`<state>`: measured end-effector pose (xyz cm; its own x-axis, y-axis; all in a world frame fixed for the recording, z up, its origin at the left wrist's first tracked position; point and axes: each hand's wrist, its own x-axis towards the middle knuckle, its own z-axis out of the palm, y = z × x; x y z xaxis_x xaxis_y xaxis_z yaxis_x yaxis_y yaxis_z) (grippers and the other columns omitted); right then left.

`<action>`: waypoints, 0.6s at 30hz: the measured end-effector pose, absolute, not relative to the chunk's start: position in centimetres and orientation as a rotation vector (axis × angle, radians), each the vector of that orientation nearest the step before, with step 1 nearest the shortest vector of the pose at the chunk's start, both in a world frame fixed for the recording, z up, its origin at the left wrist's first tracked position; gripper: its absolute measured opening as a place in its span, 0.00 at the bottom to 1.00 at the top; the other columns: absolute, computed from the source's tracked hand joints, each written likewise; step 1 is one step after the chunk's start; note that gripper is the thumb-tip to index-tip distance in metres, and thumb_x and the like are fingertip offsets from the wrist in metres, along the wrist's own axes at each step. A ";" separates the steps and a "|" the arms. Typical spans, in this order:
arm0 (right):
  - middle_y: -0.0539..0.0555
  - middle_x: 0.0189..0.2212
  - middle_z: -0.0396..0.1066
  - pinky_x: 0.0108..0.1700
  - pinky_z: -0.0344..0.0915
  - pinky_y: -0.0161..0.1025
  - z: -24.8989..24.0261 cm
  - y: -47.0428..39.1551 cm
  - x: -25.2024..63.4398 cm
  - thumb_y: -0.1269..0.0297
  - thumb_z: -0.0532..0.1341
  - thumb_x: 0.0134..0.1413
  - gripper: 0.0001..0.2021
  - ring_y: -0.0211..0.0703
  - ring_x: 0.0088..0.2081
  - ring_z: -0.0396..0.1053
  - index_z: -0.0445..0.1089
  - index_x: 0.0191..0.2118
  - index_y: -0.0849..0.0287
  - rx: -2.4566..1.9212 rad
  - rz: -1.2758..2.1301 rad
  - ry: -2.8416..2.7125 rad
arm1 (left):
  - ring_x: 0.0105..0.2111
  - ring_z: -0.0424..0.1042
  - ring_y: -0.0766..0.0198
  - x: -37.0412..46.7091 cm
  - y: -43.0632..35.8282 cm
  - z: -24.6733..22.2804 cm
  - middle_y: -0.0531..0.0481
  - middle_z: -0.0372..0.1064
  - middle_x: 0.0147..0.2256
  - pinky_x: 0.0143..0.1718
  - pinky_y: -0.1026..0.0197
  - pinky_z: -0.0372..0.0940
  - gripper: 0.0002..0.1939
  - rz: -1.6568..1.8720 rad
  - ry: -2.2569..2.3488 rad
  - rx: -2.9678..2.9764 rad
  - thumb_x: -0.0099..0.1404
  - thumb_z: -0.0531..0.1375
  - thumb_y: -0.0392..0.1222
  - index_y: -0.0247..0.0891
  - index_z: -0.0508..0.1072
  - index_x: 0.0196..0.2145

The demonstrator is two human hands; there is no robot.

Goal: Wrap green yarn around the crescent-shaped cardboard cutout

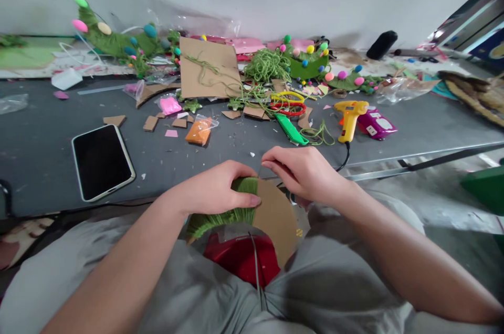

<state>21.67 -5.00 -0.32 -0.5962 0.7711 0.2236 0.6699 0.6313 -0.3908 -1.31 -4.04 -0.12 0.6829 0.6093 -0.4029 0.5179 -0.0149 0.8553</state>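
Note:
Above my lap is a curved cardboard piece (277, 218), with its left part wrapped in green yarn (224, 221) and its right part bare brown. My left hand (220, 187) grips it at the edge of the wrapping, thumb on the near face and fingers behind. Just above the top edge, my right hand (303, 171) is pinched closed on a thin strand of green yarn that runs down to the cardboard. Part of that strand is too fine to follow. Behind the hands, a loose pile of green yarn (268, 66) lies on the table.
A tablet-like device (103, 162) lies at the left. Beyond the hands are an orange packet (199, 130), a green cutter (291, 129), red-handled scissors (289, 108), a yellow glue gun (349, 119) and a purple pack (377, 124). A cardboard sheet (208, 74) and pom-pom-decorated green pieces (114, 42) stand along the wall.

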 end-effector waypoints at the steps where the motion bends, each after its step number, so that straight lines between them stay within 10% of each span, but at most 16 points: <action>1: 0.51 0.32 0.78 0.32 0.57 0.34 -0.1 -5.4 21.5 0.61 0.52 0.71 0.12 0.37 0.29 0.71 0.71 0.43 0.59 -1.159 0.380 -2.477 | 0.41 0.75 0.54 -1.3 -4.0 -0.1 0.50 0.78 0.41 0.41 0.59 0.67 0.16 0.135 0.940 1.675 0.62 0.65 0.51 0.41 0.78 0.43; 18: 0.51 0.28 0.75 0.26 0.42 0.39 1.9 -9.7 19.8 0.69 0.50 0.66 0.10 0.42 0.25 0.70 0.68 0.44 0.57 -1.618 0.192 -2.564 | 0.38 0.77 0.57 -3.0 -2.9 -0.4 0.47 0.78 0.39 0.36 0.60 0.72 0.21 0.745 0.997 1.286 0.60 0.70 0.51 0.41 0.76 0.48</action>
